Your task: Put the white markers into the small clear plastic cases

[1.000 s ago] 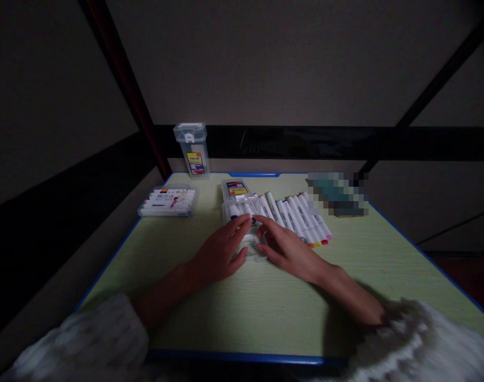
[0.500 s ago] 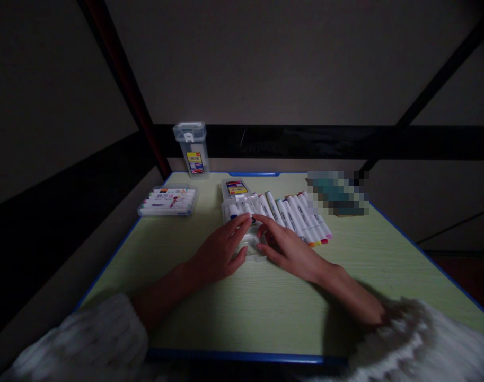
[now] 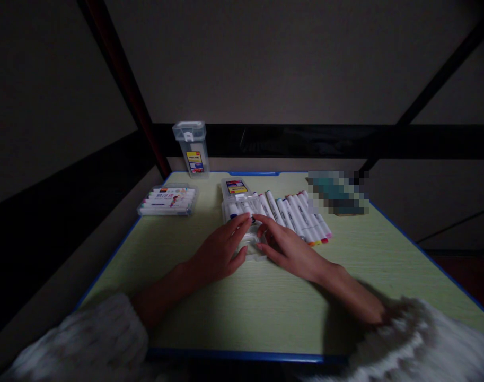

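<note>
A clear plastic marker case [image 3: 242, 207] lies open in the middle of the green table [image 3: 265, 307], with a few white markers inside. My left hand [image 3: 220, 252] rests on the case's near left side, fingers stretched toward a marker tip. My right hand [image 3: 287, 246] lies on the case's near right side, its fingertips meeting the left hand's at that same dark-tipped marker [image 3: 253, 218]. Both hands have their fingers extended. A row of white markers [image 3: 301, 215] lies loose just right of the case.
A closed clear box of markers [image 3: 168, 200] lies at the left. An upright clear case [image 3: 191, 148] stands at the table's far edge. A blurred teal object [image 3: 337, 193] sits at the far right. Dark bars and a wall stand behind.
</note>
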Tool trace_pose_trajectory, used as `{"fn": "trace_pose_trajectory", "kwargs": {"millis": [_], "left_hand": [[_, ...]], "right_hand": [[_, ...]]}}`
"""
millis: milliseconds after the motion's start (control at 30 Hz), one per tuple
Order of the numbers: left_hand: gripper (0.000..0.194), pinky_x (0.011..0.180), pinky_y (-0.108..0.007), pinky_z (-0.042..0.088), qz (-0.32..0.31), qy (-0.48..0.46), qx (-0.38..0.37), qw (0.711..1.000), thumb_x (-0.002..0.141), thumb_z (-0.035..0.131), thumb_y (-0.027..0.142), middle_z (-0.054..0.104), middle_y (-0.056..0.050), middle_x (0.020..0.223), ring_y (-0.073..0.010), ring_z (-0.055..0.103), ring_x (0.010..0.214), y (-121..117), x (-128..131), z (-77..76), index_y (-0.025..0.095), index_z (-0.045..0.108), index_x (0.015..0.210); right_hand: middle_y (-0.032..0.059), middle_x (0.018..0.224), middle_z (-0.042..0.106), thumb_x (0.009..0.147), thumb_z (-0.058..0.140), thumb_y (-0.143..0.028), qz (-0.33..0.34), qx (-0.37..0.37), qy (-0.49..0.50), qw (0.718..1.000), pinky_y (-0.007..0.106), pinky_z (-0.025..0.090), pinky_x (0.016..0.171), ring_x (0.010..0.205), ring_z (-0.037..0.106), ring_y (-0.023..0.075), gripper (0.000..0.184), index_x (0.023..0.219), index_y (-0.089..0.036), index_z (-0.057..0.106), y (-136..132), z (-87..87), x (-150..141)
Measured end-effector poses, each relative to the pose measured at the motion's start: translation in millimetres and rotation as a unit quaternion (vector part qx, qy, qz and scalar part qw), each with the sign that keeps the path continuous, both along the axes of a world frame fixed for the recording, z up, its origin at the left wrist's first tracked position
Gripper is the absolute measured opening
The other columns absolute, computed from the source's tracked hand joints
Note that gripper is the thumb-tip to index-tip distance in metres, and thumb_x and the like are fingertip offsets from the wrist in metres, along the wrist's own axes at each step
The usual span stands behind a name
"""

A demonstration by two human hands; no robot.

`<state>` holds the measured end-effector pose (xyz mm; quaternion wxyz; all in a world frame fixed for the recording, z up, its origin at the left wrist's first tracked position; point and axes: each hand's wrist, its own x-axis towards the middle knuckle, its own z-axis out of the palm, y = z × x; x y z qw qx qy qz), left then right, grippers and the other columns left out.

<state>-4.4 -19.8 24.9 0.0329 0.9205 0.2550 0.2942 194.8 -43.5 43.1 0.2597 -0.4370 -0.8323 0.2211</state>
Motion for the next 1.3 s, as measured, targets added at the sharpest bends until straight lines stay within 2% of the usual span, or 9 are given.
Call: {"fn": "trace_pose_trajectory", "kwargs": {"millis": [267, 800, 1300], "left_hand": [[0.059, 0.102, -0.042, 0.042, 0.006, 0.004, -0.006, 1.000, 0.082, 0.045, 0.013, 0.038, -0.019, 0.135, -0.0270, 0.041, 0.125, -0.8, 0.0, 1.1, 0.013, 0.023, 0.137], [0.054, 0.102, -0.041, 0.041, 0.002, 0.001, -0.002, 1.000, 0.082, 0.045, 0.012, 0.039, -0.021, 0.134, -0.0274, 0.042, 0.124, -0.5, 0.8, 1.5, 0.008, 0.029, 0.133], [0.056, 0.101, -0.042, 0.042, 0.006, 0.009, -0.005, 1.000, 0.082, 0.045, 0.013, 0.038, -0.020, 0.135, -0.0277, 0.042, 0.124, -1.3, 0.4, 1.4, 0.010, 0.027, 0.135]], "right_hand": [[0.0116, 0.101, 0.060, 0.085, 0.046, -0.021, -0.002, -0.002, -0.002, 1.000, 0.032, 0.047, 0.067, 0.076, 0.057, 0.0188, 0.055, 0.135, -0.013, 0.027, 0.2, -1.9, 0.4], [0.0114, 0.097, 0.061, 0.085, 0.045, -0.023, 0.002, -0.002, 0.001, 1.000, 0.032, 0.046, 0.067, 0.074, 0.057, 0.0188, 0.054, 0.135, -0.011, 0.028, 0.9, -1.6, 0.6], [0.0123, 0.101, 0.061, 0.085, 0.046, -0.021, 0.001, -0.001, 0.003, 1.000, 0.033, 0.047, 0.069, 0.077, 0.059, 0.0194, 0.054, 0.135, -0.013, 0.027, 0.2, -1.5, 1.1]]}}
